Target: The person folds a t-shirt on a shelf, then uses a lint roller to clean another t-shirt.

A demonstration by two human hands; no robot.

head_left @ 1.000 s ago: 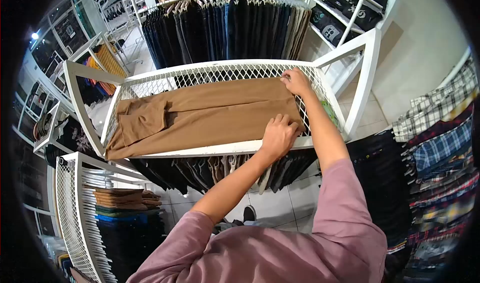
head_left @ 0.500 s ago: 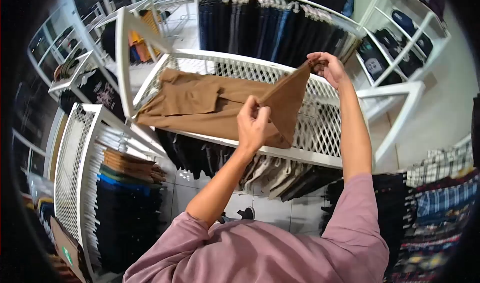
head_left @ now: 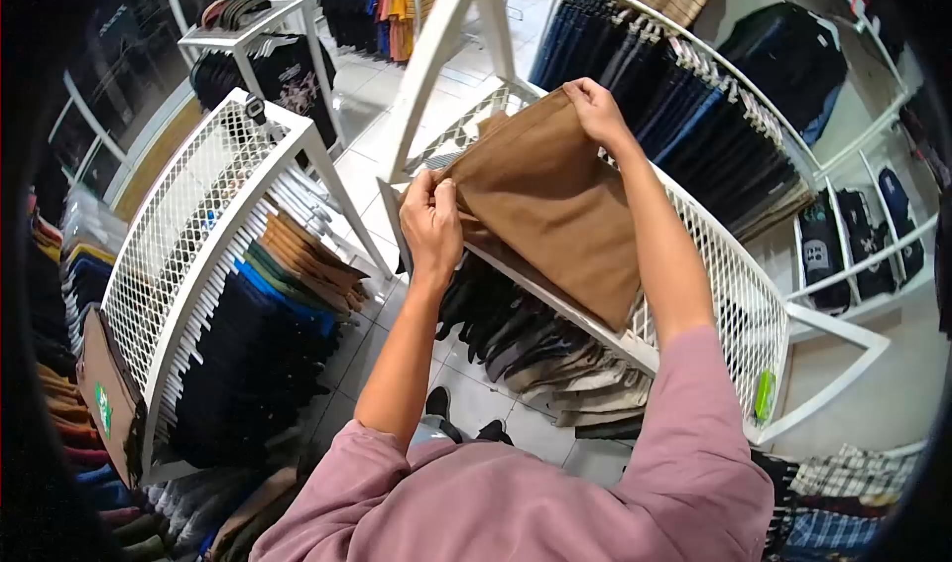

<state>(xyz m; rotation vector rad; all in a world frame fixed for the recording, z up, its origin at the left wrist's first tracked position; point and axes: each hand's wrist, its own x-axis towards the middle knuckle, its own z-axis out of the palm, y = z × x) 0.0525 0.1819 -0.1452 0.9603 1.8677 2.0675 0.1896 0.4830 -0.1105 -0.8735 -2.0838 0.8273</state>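
Note:
A brown garment (head_left: 555, 200) lies folded over the white mesh top of a rack (head_left: 709, 274), its far edge lifted. My left hand (head_left: 432, 215) pinches the garment's left corner, near the rack's left end. At the upper right corner of the cloth, my right hand (head_left: 598, 116) grips the same edge. Between the two hands the edge is stretched fairly straight. The lower right part of the cloth rests on the mesh. Part of the garment behind the raised edge is hidden.
Dark and beige clothes (head_left: 565, 364) hang under the rack. A second mesh rack (head_left: 188, 235) with hanging trousers stands at the left. Behind are jeans (head_left: 674, 96) on a rail and, at the right, shelves with caps (head_left: 863, 235). White floor tiles show below.
The view has turned left. My left hand has moved to the garment's left end, and my right hand holds its far edge. The cloth is now raised and stretched between both hands.

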